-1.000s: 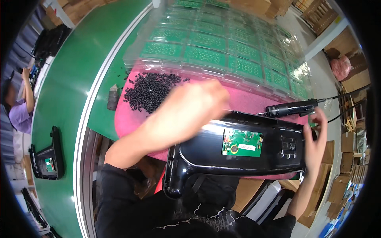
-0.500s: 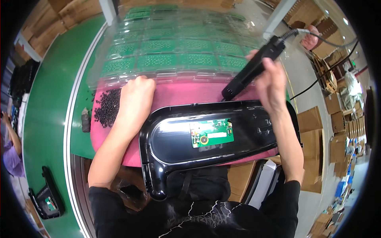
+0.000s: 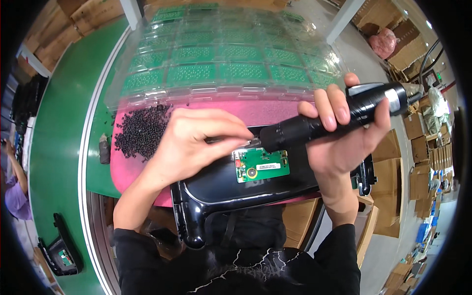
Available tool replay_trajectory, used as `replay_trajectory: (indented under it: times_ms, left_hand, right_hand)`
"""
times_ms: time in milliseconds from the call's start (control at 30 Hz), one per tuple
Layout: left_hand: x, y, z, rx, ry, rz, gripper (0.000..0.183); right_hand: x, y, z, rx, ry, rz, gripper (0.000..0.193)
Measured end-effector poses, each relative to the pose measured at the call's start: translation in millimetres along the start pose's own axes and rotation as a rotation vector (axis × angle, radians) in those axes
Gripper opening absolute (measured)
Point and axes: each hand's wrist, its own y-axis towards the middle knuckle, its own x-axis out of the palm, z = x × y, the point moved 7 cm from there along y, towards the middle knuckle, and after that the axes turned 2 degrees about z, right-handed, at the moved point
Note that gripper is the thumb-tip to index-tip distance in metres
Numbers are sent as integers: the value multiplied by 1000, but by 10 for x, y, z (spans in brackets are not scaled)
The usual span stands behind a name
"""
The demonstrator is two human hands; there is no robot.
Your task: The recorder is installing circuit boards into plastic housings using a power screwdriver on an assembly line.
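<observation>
An electric screwdriver (image 3: 290, 133) lies tilted in my right hand (image 3: 339, 137), whose fingers wrap round its black body. Its tip end points left, toward my left hand (image 3: 191, 140). Thumb and forefinger of that left hand are pinched at the screwdriver's tip; whatever is between them is too small to make out. Just below the tip, a green circuit board (image 3: 268, 172) sits inside a glossy black plastic housing (image 3: 216, 191). My hands and the tool hide part of the housing's far side. Left of my left hand lies a heap of small black screws (image 3: 140, 130).
The housing rests on a pink mat (image 3: 206, 104). Beyond it stand clear plastic trays (image 3: 241, 93) holding many green boards. A small dark wrapped object (image 3: 104, 150) is at the mat's left. Another black housing (image 3: 60, 248) with a board lies far left. Cardboard (image 3: 386, 184) stands right.
My right hand has brought the screwdriver left and turned it nearly level over the housing. My left hand has moved from beside the screw heap to the screwdriver's tip.
</observation>
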Motion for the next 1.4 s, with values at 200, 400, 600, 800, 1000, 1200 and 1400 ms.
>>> replay_trajectory:
  times_ms: [200, 400, 600, 800, 1000, 1200, 1400]
  left_hand:
    - [141, -57, -103, -214, -173, -87, 9]
    - [128, -103, -122, -241, -311, -47, 10]
    - [147, -143, -96, -193, -278, -82, 11]
    - [194, -224, -124, -263, -333, -95, 9]
    - [223, -295, -207, -367, -413, -86, 10]
    - [279, -301, -208, -431, -486, -73, 13]
    - [290, -293, -263, -396, -403, -70, 18]
  right_hand:
    - [193, -192, -82, -66, -81, -210, 53]
    - [385, -357, -235, -197, -122, -279, 45]
    - [488, -510, -343, -390, -184, -356, 44]
    - [520, -606, -250, -444, -195, -438, 45]
    - [475, -687, -211, -474, -258, -455, 45]
    - [496, -689, -271, -488, -317, -522, 47]
    - [433, -704, -332, -491, -310, -509, 47]
